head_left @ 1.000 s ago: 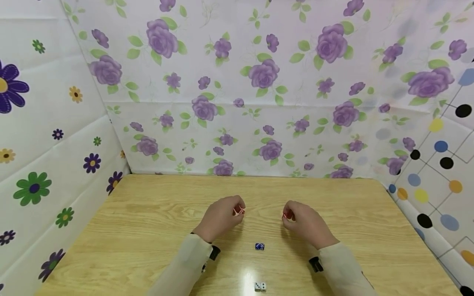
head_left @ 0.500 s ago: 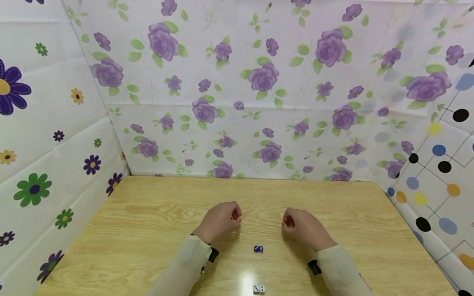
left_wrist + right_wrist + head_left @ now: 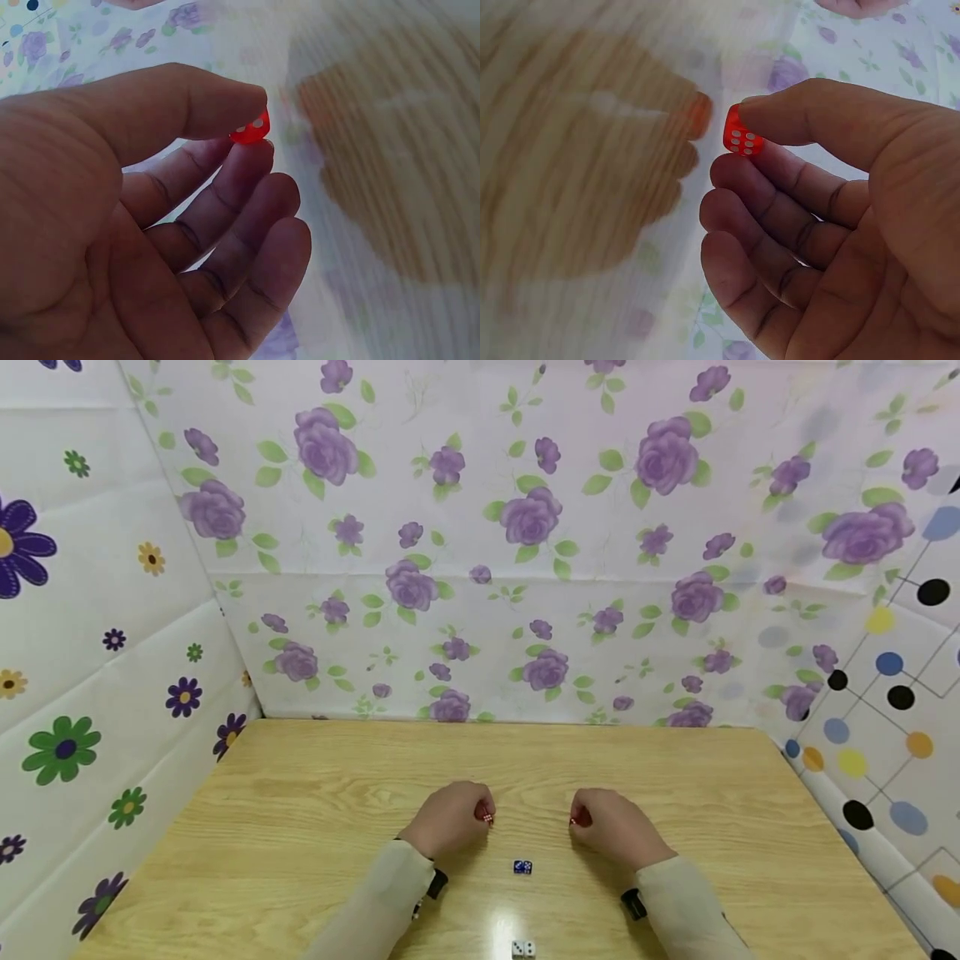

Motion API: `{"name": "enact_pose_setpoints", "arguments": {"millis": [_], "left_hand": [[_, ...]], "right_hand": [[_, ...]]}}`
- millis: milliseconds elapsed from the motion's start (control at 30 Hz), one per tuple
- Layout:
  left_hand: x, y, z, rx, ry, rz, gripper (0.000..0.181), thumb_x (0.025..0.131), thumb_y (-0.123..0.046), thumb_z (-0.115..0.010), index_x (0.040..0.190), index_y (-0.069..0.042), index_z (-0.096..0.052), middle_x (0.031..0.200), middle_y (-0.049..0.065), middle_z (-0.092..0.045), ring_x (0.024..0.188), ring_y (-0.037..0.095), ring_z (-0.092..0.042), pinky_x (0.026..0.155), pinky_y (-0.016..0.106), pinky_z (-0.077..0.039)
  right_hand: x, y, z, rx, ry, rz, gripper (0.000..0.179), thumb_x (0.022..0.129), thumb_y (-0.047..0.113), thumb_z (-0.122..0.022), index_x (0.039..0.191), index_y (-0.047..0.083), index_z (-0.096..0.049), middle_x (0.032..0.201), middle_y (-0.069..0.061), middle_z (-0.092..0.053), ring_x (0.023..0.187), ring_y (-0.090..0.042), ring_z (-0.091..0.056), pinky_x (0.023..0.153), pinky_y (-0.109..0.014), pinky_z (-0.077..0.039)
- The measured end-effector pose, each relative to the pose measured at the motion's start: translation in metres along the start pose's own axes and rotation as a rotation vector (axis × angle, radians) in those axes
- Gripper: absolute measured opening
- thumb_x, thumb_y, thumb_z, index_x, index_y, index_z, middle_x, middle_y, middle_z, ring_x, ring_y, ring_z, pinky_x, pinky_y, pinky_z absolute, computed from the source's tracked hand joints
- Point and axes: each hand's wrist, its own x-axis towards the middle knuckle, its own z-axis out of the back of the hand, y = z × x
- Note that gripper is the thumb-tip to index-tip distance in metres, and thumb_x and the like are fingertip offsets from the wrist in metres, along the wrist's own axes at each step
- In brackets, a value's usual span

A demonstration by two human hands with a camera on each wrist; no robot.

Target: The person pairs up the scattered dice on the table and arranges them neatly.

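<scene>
My left hand (image 3: 453,820) pinches a red die (image 3: 251,129) between thumb and fingertips, and the thumb covers much of it. Opposite it, my right hand (image 3: 617,827) holds another red die (image 3: 742,136) the same way, with a six-pip face showing. Both hands are low over the wooden table, a gap between them. Nearer to me, between the wrists, two blue dice (image 3: 522,867) sit side by side. Two white dice (image 3: 523,949) lie together at the bottom of the head view.
The wooden table (image 3: 337,760) ends at a back wall of purple-rose cloth (image 3: 480,527). Daisy-print cloth (image 3: 97,652) hangs on the left, dotted cloth (image 3: 885,735) on the right. Black straps (image 3: 633,904) are on both wrists. The shiny tabletop mirrors the hands.
Both hands have come down slightly toward the tabletop and a little nearer to me, each keeping its red die. The blue and white dice stay where they were on the table.
</scene>
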Motion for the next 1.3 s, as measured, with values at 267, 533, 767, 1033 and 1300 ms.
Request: {"name": "enact_pose_setpoints", "arguments": {"millis": [267,533,767,1033,1300], "left_hand": [[0.008,-0.002,-0.004,0.022,0.016,-0.017,0.011,0.082,-0.006,-0.064,0.087,-0.016,-0.066,0.08,-0.006,-0.06,0.07,0.008,-0.051,0.064,0.026,-0.043],[0.02,-0.008,-0.009,0.065,0.043,-0.025,0.012,0.081,-0.007,-0.067,0.086,-0.018,-0.065,0.08,-0.007,-0.059,0.071,0.008,-0.051,0.065,0.026,-0.043],[0.032,-0.015,-0.018,0.074,0.052,-0.06,0.014,0.081,-0.009,-0.07,0.089,-0.02,-0.065,0.084,-0.008,-0.06,0.074,0.006,-0.051,0.069,0.025,-0.045],[0.029,-0.014,-0.018,0.013,0.031,-0.026,0.017,0.08,-0.013,-0.069,0.097,-0.014,-0.066,0.084,-0.005,-0.059,0.072,0.007,-0.051,0.067,0.024,-0.045],[0.033,-0.014,-0.023,0.014,0.026,-0.016,0.008,0.081,-0.015,-0.071,0.088,-0.017,-0.068,0.083,-0.008,-0.06,0.073,0.006,-0.052,0.068,0.025,-0.046]], "right_hand": [[0.006,0.001,-0.006,-0.02,0.003,0.025,0.016,0.081,0.016,-0.071,0.074,0.022,-0.058,0.067,0.011,-0.05,0.061,-0.009,-0.046,0.059,-0.029,-0.039],[0.017,0.011,-0.011,-0.049,0.005,0.061,0.015,0.08,0.018,-0.071,0.072,0.022,-0.058,0.066,0.011,-0.049,0.06,-0.008,-0.045,0.057,-0.028,-0.039],[0.027,0.018,-0.017,-0.02,0.026,0.082,0.014,0.079,0.017,-0.07,0.073,0.022,-0.058,0.067,0.011,-0.051,0.061,-0.008,-0.046,0.057,-0.028,-0.04],[0.024,0.017,-0.014,0.016,0.042,0.059,0.012,0.082,0.018,-0.072,0.079,0.019,-0.06,0.071,0.01,-0.053,0.064,-0.009,-0.047,0.059,-0.028,-0.041],[0.028,0.024,-0.017,0.007,0.047,0.106,0.009,0.082,0.015,-0.071,0.08,0.018,-0.062,0.071,0.01,-0.053,0.064,-0.008,-0.047,0.059,-0.027,-0.041]]}}
